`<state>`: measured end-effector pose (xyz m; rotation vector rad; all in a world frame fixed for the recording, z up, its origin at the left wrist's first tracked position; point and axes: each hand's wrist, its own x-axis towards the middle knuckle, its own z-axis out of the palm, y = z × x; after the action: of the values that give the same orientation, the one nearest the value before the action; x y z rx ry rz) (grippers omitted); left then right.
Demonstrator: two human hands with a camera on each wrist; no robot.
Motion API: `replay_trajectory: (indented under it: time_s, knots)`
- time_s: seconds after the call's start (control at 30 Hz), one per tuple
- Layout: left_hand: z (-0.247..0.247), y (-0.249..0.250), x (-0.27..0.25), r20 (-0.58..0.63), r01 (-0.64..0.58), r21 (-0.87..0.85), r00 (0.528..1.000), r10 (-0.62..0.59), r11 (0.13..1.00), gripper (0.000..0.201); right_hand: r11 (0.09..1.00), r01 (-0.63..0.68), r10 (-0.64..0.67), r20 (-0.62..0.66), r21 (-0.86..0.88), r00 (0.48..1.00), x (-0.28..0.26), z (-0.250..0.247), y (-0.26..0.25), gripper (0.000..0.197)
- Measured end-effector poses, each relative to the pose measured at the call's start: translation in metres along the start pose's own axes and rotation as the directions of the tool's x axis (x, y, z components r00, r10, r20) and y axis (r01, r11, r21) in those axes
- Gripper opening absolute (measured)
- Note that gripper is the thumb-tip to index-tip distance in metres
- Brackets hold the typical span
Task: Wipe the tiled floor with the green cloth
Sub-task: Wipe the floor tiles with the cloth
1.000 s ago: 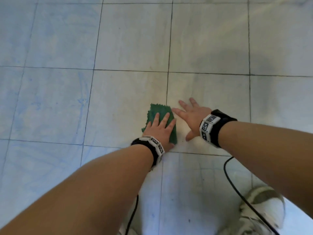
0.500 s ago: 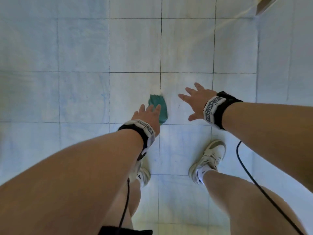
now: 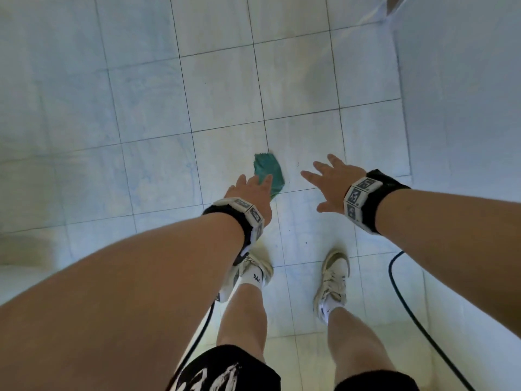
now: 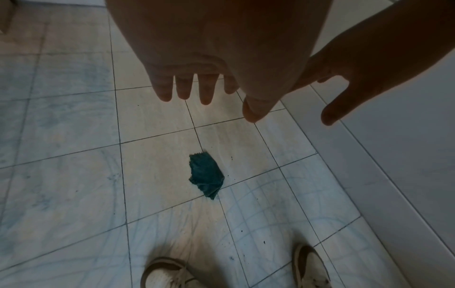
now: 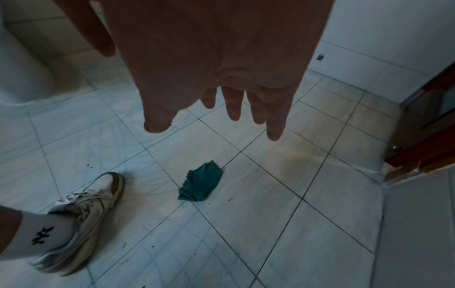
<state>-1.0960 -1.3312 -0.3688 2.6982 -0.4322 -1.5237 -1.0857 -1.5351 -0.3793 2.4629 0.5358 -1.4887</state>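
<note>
The green cloth [image 3: 269,172] [image 4: 206,175] [image 5: 200,184] lies crumpled on the pale tiled floor [image 3: 158,103], alone, close to a crossing of grout lines. My left hand [image 3: 251,193] [image 4: 197,85] hangs high above it with fingers straight and spread, holding nothing. My right hand [image 3: 328,182] [image 5: 236,109] hovers to the right of the cloth, also spread and empty. Neither hand touches the cloth or the floor.
My two white sneakers [image 3: 334,277] [image 3: 253,270] stand just behind the cloth. A dark cable [image 3: 406,309] trails on the right. A white wall [image 3: 465,108] runs along the right, with a brown door frame [image 5: 426,136] and a white toilet base [image 5: 22,78] nearby.
My left hand has let go of the cloth and both hands have risen off the floor as I stood up. The cloth stays where it lay.
</note>
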Motion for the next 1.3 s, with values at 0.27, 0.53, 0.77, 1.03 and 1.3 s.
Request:
replay_trajectory:
  time_s: [0.27,0.53,0.77,1.03,1.3]
  knots:
    - [0.044,0.052,-0.010,0.037,0.110,-0.046,0.993,-0.109,0.993,0.076,0.998,0.045,-0.045,-0.018,-0.036,0.999,-0.022,0.037,0.031,0.092]
    - [0.068,0.086,-0.018,0.006,0.234,-0.243,0.971,-0.239,0.941,0.075,0.994,0.041,-0.041,-0.002,-0.100,0.999,-0.039,0.056,0.051,0.094]
    - [0.084,0.068,-0.030,-0.022,0.193,-0.211,0.979,-0.202,0.958,0.073,0.998,0.030,-0.028,0.040,-0.046,0.999,-0.036,0.085,0.018,0.096]
    - [0.108,0.035,-0.053,0.019,0.166,-0.174,0.986,-0.165,0.971,0.069,0.997,-0.041,0.039,0.025,0.068,0.999,-0.050,0.096,-0.033,0.097]
    - [0.140,0.040,-0.069,0.025,0.211,-0.133,0.978,-0.209,0.968,0.065,0.998,-0.030,0.029,0.023,0.059,0.999,-0.056,0.133,-0.041,0.092]
